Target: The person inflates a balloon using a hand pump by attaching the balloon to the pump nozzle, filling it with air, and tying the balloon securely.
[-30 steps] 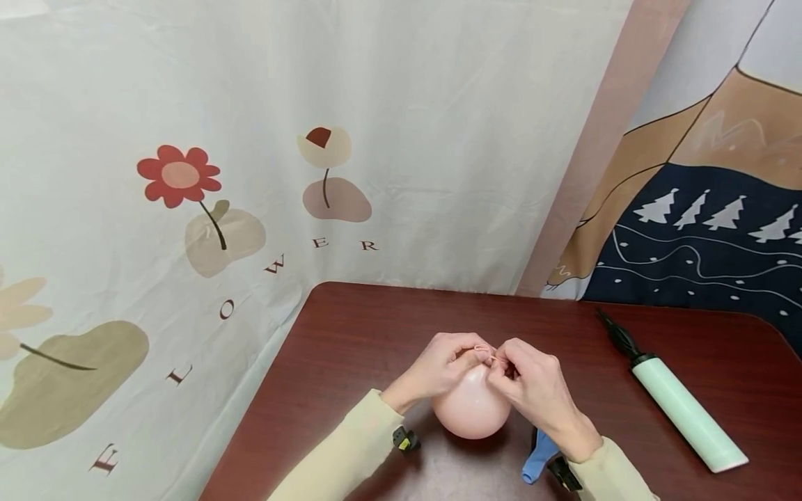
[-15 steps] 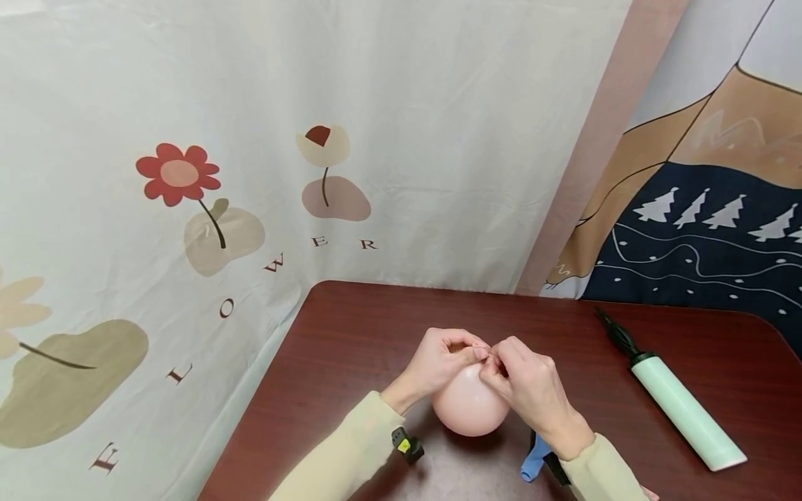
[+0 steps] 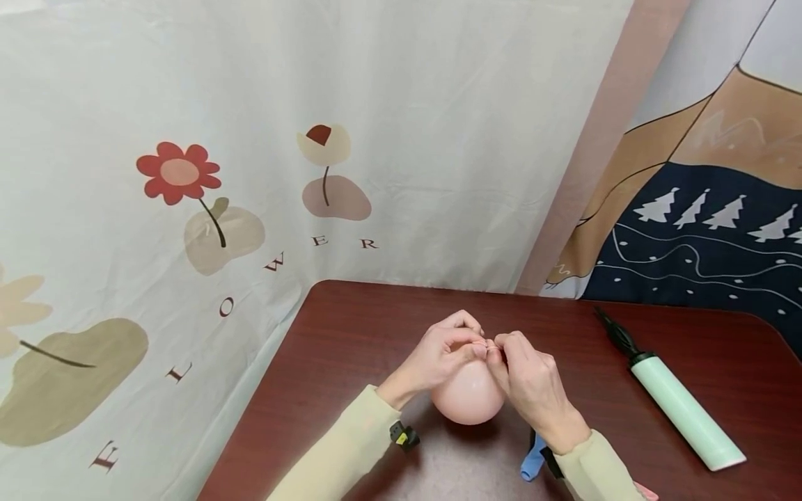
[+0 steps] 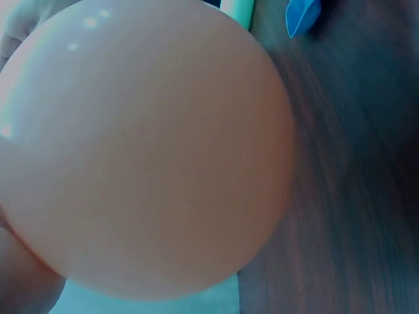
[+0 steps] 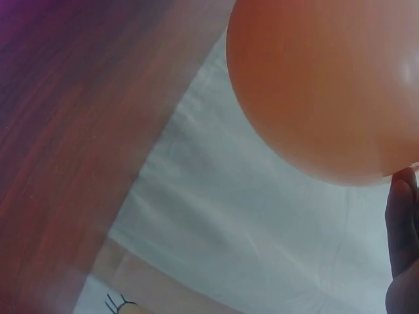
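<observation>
A round, inflated pink balloon (image 3: 468, 398) hangs beneath both hands, its neck up between the fingertips. My left hand (image 3: 438, 355) pinches the neck from the left with thumb and forefinger. From the other side my right hand (image 3: 532, 379) pinches the neck too, fingertips almost meeting the left ones. In the left wrist view the balloon (image 4: 150, 157) fills most of the picture. The right wrist view has the balloon (image 5: 334, 91) at upper right, with a fingertip of the right hand (image 5: 402, 229) at its lower edge. The neck itself is mostly hidden by the fingers.
On the dark red wooden table (image 3: 351, 327), a mint-green hand pump (image 3: 686, 410) with a black nozzle lies at the right. A flat blue balloon (image 3: 532, 460) lies by the right wrist, partly covered. A printed curtain (image 3: 438, 139) hangs behind the table.
Both hands have lifted slightly with the pink balloon, which now sits a little higher. The fingers have shifted around the neck, and the pale loop seen there earlier is now mostly covered.
</observation>
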Demonstrator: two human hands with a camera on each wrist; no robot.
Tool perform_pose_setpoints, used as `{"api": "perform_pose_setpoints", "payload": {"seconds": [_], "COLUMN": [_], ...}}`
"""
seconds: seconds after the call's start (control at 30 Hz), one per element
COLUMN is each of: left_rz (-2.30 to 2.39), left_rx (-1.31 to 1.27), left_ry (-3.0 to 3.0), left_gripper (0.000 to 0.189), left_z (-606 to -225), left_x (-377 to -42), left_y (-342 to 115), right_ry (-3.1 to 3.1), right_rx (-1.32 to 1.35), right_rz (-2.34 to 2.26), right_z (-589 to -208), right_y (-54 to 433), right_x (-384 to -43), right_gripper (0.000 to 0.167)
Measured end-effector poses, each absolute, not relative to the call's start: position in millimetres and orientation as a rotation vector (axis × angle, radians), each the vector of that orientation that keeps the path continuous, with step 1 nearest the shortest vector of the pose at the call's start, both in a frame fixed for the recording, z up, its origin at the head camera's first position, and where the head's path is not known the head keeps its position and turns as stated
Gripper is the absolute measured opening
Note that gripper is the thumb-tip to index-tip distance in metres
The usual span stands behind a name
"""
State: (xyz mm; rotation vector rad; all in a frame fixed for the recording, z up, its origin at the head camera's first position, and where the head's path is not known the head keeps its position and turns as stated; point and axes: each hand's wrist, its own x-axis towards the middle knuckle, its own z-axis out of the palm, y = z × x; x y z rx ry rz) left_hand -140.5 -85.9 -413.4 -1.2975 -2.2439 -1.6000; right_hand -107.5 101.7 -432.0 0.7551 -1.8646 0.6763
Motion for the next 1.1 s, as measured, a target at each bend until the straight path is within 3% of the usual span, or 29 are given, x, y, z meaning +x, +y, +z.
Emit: {"api": "perform_pose_setpoints", "payload": {"seconds": [0.13, 0.33, 0.67, 1.1], "left_rz": [-1.694, -1.943, -1.759, -2.148], "left_rx": [-1.306, -1.272, -1.368, -0.803], "left_ry": [-2.344, -2.460, -2.559, -2.685], "left_gripper": [0.009, 0.017, 0.022, 0.019], "left_z": [-409, -406, -404, -407], "left_x": [-140, -139, -138, -136], "left_y": [-88, -89, -90, -90], "right_ry": [-1.851, -1.775, -1.790, -1.753], "right_rx": [0.737, 0.733, 0.752, 0.699], "right_rz": [0.698, 0.723, 0.752, 0.734], "right_z": [-434, -434, -432, -432], "right_y": [101, 101, 99, 90], "right_x": [-107, -106, -106, -106], "right_gripper": [0.033, 0.036, 0.024, 0.024]}}
